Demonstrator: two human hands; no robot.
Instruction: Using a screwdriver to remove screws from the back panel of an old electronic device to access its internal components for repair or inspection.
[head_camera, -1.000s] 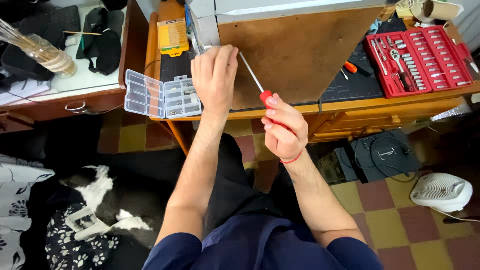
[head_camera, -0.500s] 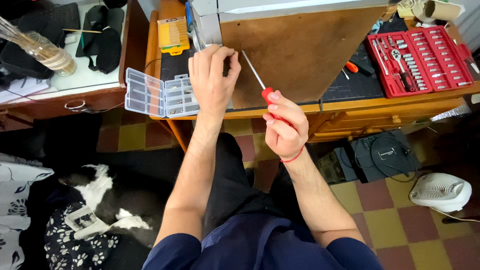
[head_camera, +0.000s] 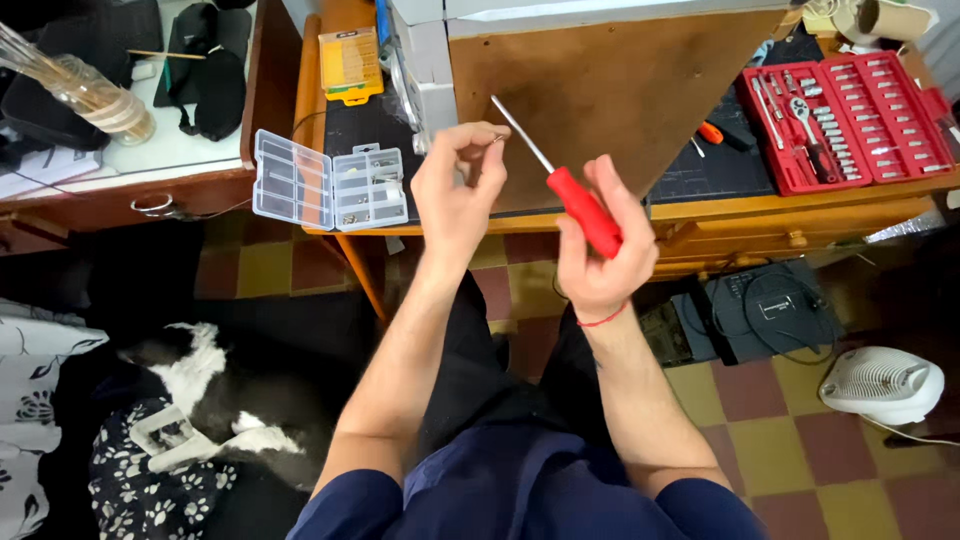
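The left hand (head_camera: 455, 185) is raised in front of the near edge of the wooden surface (head_camera: 800, 210), its fingers (head_camera: 492, 150) pinched together around a tiny screw (head_camera: 497, 139) held at their tips. The screw is too small to tell its type.

The right hand (head_camera: 600, 250) is closed around the red handle of a screwdriver (head_camera: 560, 180), the fingers wrapped fully about the grip. The thin metal shaft slants up and to the left, and its tip lies just beside the pinched screw; whether the two touch cannot be told. A red string circles the right wrist.

Behind both hands, a brown board panel (head_camera: 620, 80) stands on the surface with a grey metal case (head_camera: 430, 60) at its left side. At the near left corner of the surface, a clear plastic organiser box (head_camera: 330, 185) lies open, small parts in its compartments, its lid hanging out past the edge. A yellow packet (head_camera: 350, 65) lies further back on the left. Toward the right end sits an open red socket set (head_camera: 850, 110), with an orange-handled tool (head_camera: 712, 132) between it and the panel.

On the chequered floor (head_camera: 790, 440) below, a black and white dog (head_camera: 200, 390) lies at the left, and a white fan heater (head_camera: 880, 385) stands at the right.
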